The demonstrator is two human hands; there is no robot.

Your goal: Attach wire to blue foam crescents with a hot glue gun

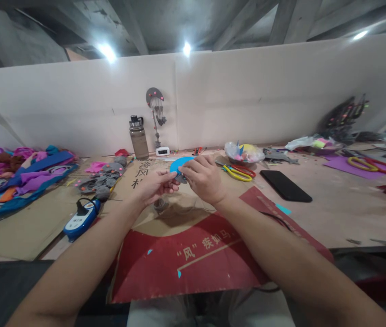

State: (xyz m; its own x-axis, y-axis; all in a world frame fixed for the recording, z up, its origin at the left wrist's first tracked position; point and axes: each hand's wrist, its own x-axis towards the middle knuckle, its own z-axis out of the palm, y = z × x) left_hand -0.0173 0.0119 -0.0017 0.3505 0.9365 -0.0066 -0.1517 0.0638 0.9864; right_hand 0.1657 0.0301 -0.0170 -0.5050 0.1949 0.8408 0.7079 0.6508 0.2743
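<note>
A heap of coloured scraps [32, 175] lay at far left, then a blue-and-white power strip [82, 220] angled away from the worker. The left hand [158, 187] pinched the near left edge of a blue piece [180, 164] between thumb and forefinger. Raised above the brown-and-red cardboard [186, 268], the piece turned its curved edge away from the worker; its visible long axis ran crosswise, rising slightly rightward. The right hand [204, 179] gripped its near edge, fingers bunched and bent, hiding its right end. Yellow-handled scissors [238, 174] and a black phone [285, 185] lay beyond, to the right.
</note>
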